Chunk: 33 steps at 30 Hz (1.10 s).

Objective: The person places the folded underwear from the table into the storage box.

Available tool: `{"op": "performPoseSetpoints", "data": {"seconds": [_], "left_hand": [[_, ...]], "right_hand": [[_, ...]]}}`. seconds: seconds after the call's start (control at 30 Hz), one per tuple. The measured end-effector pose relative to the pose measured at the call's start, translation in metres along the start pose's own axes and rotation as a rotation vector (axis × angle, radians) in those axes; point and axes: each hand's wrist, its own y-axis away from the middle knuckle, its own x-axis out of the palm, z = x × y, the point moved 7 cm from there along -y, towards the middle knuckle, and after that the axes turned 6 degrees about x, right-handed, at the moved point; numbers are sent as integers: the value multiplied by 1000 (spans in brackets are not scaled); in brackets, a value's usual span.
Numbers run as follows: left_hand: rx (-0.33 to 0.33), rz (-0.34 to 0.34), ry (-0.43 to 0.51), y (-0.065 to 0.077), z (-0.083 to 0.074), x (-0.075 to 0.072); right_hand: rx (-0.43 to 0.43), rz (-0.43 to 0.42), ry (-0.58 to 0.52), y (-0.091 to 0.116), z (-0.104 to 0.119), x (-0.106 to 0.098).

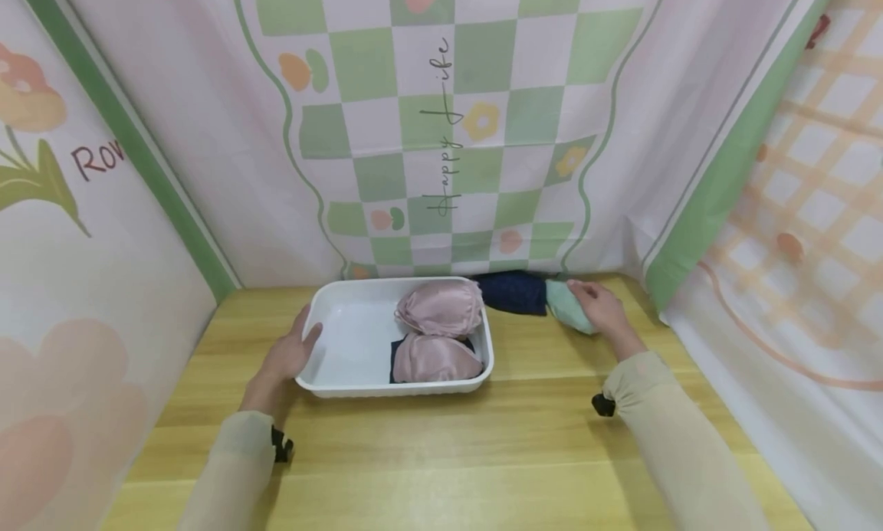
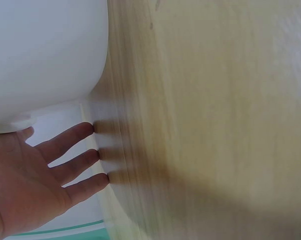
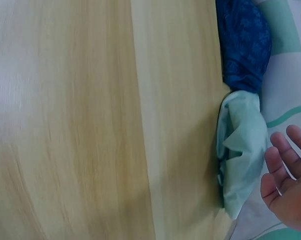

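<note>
A white tray (image 1: 345, 347) sits on the table, with two folded pink satin bras in its right half: one at the back (image 1: 441, 307) and one at the front (image 1: 434, 360), dark fabric showing under the front one. My left hand (image 1: 286, 355) is at the tray's left end, thumb by the rim; in the left wrist view its straight fingers (image 2: 73, 167) reach down to the tabletop. To the tray's right lie a folded navy patterned bra (image 1: 513, 293) and a mint-green one (image 1: 569, 307). My right hand (image 1: 605, 316) is beside the mint-green bra, its fingers loosely bent.
The wooden table (image 1: 441, 454) ends at a hanging checkered cloth (image 1: 483, 155) behind the tray. Printed cloth walls stand at left (image 1: 103, 286) and right (image 1: 779, 309). Black wrist mounts (image 1: 281, 444) are on both sleeves.
</note>
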Motion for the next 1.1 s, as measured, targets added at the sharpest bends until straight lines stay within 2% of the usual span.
{"op": "performPoseSetpoints", "data": {"seconds": [0.37,0.53,0.8,1.1], "left_hand": [[-13,-1,9,3,-2,-2],[-10,-1,3,2,-1,-1],[-15,-4,7,-1,3,1],[13,-21,-9,0,1,-1]], "right_hand": [[41,-83,21,2,-11,-9],[49,-115,80,3,-16,-11],[90,-75,242,0,-27,-3],[73,-41,309,-7,-31,6]]}}
